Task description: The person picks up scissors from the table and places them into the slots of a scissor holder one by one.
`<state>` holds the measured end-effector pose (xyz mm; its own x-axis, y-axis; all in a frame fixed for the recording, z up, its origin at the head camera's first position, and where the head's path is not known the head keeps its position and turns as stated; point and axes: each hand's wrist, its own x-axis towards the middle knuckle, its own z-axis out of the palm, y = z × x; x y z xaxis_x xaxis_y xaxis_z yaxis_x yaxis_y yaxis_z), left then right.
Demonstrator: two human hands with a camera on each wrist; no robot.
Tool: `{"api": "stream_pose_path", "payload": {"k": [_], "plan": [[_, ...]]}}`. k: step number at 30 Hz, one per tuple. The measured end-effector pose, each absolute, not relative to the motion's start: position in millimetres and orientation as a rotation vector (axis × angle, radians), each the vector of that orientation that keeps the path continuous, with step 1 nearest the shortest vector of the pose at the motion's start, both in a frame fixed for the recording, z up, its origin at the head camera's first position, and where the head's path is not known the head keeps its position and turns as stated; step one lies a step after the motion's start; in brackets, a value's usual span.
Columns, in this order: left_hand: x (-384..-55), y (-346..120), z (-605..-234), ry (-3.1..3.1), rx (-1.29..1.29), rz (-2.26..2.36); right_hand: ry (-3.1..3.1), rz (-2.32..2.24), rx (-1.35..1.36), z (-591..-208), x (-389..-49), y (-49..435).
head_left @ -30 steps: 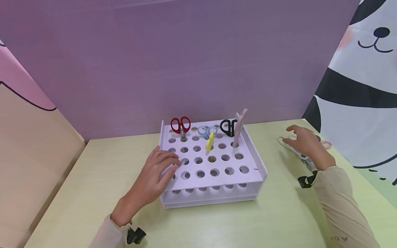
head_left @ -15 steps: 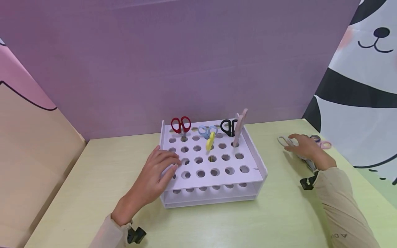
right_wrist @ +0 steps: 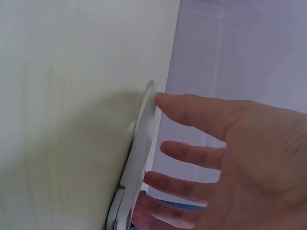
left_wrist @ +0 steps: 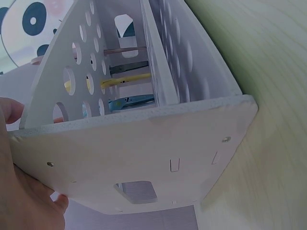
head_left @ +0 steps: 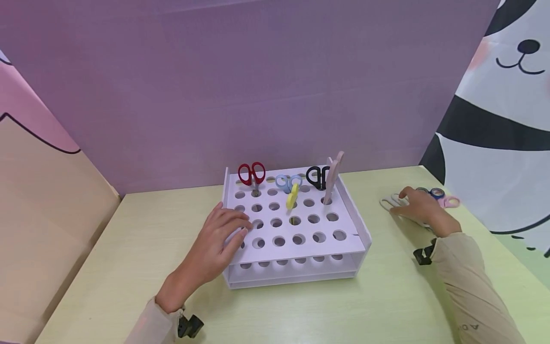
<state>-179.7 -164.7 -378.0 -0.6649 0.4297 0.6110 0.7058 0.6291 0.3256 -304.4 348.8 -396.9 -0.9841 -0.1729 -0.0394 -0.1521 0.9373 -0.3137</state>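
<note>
White scissors (right_wrist: 140,148) sat low on the table (head_left: 301,310), well to the right of the rack (head_left: 309,245). The table filled most of the bottom; the rack stood mid-table, probably so both sides could reach it. Left hand (head_left: 210,248) rested over the rack's left side, fingers relaxed with slight gaps, I'd guess to steady it. Right hand (head_left: 423,210) came over the white pair from above with fingers spread, thumb tip at the handle; honestly couldn't tell if anything was really pinched. Red (head_left: 251,178), blue (head_left: 288,187), yellow (head_left: 292,197), black (head_left: 319,179) and pale pink scissors (head_left: 332,179) stood in the holes handles-up, likely for easy grabbing. Navy (head_left: 437,197) and pink handles (head_left: 445,201) lay just beyond the right hand.
</note>
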Motion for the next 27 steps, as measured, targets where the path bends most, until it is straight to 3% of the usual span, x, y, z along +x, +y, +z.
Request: {"api": "stream_pose_path", "payload": {"k": [27], "plan": [[-181, -165, -378, -2.378, -0.876, -0.756, 2.999, -0.455, -0.204, -397, -306, 325]]}}
